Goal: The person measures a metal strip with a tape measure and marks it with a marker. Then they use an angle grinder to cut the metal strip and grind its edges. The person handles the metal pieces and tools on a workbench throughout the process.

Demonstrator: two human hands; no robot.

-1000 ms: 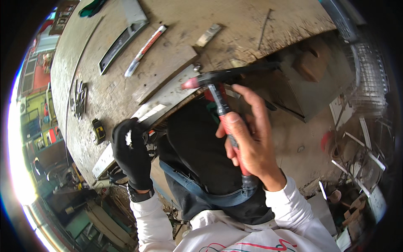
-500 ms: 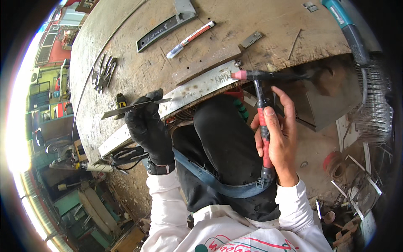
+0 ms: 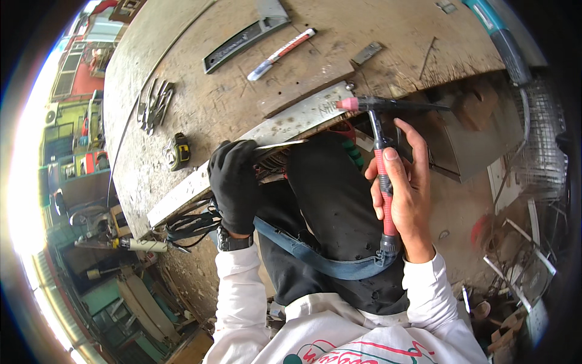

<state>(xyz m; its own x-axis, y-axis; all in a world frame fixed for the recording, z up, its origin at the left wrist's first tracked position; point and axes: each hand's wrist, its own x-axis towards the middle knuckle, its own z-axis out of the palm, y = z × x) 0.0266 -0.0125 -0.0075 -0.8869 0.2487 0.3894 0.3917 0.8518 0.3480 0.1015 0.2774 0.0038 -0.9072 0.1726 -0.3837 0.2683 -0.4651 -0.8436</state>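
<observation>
Welding torch [image 3: 381, 164]: red handle, black neck, pink nozzle at the tip. The nozzle sits at the near end of a long grey metal strip [image 3: 285, 124] lying along the edge of the workbench [image 3: 200, 103]. Right hand [image 3: 406, 194], bare, wrapped closed around the red handle, thumb pressed on top; the handle's lower end reaches the wrist. Left hand [image 3: 233, 182], in a black glove, closed on a thin metal rod [image 3: 280, 145] that points toward the strip; the fingers are hidden under the glove's back, so the pinch itself is hard to make out.

On the bench: yellow-and-black tape measure [image 3: 179, 151], bunch of thin metal pieces [image 3: 154, 104], red-and-white marker [image 3: 280, 54], dark flat bar [image 3: 242, 42], small grey plate [image 3: 367, 53]. A teal-handled tool [image 3: 494, 30] is cut off at the top edge. Black cables [image 3: 191, 224] hang below the bench. Scrap at lower right is too blurred to identify.
</observation>
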